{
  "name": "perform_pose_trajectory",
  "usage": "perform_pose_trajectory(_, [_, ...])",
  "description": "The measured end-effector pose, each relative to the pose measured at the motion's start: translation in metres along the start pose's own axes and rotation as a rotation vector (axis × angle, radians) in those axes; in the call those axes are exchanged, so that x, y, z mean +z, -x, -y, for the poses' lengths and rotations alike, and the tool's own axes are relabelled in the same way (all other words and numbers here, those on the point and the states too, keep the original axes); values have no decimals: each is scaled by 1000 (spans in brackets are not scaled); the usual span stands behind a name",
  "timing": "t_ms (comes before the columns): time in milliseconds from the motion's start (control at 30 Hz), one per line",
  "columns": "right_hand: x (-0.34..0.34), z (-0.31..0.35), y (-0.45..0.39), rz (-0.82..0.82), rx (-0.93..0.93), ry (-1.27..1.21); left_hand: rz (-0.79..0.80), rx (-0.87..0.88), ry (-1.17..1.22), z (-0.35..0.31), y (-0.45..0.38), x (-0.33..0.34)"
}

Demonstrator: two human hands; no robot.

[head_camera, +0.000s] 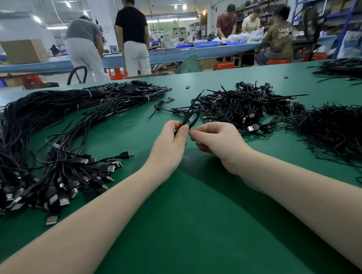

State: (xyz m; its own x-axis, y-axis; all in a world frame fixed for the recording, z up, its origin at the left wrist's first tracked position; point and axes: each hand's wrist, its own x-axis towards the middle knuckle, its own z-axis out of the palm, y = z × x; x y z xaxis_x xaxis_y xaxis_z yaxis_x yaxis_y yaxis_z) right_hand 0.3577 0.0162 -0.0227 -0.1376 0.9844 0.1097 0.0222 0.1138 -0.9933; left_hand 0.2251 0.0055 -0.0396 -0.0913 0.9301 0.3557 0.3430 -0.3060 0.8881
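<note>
Item: looped cable [190,119], black, folded into a narrow loop and held just above the green table [196,234], in front of the heap of coiled cables [245,106].

Hidden: the loop's lower end is buried between the fingertips. Whether a tie sits there cannot be made out. The long cable bundle [42,132] at left and the tie pile [341,134] at right both run off the frame edges.

Left hand [171,142]: fingers curled, thumb and forefinger pinching the loop near its base.

Right hand [218,142]: fingers curled in, thumb and forefinger closed at the same spot, apparently on the cable's lower end.

Pose: both forearms reach forward over the table and converge, with the fingertips meeting at centre and the hands raised slightly off the surface.
</note>
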Motion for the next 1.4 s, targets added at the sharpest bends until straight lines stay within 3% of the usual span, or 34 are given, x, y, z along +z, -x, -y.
perform_pose_trajectory(167, [-3, 5, 0, -119, -324, 406, -16, -88, -49, -11, 4, 2])
perform_pose_trajectory(267, [-8, 5, 0, -147, -457, 556, 56, -137, 83, -18, 7, 2])
perform_pose_trajectory(433, [-13, -3, -1, -178, -518, 706, -51, 79, -16, -17, 9, -1])
perform_pose_trajectory(567, [-12, -4, -2, -193, -588, 721, 3, 136, 75, -20, 12, -1])
perform_pose_trajectory(700, [-12, -2, -1, -139, -666, 757, -21, 23, 221, -16, 9, 0])
perform_pose_trajectory(800, [-10, 6, 4, -76, -851, 835, -15, -113, 344, -18, 6, -3])
perform_pose_trajectory(900, [-13, 10, 4, -121, -996, 914, 70, -185, 408, -18, 6, -6])
perform_pose_trajectory(1100, [-15, 5, 4, -154, -929, 730, 110, 13, 305, -12, 9, -7])
perform_pose_trajectory(1267, [-14, 8, 3, -158, -909, 698, 94, -26, 250, -11, 8, -5])
perform_pose_trajectory(1400, [-13, 8, 5, -141, -1012, 830, 162, -221, 350, -21, 6, -10])
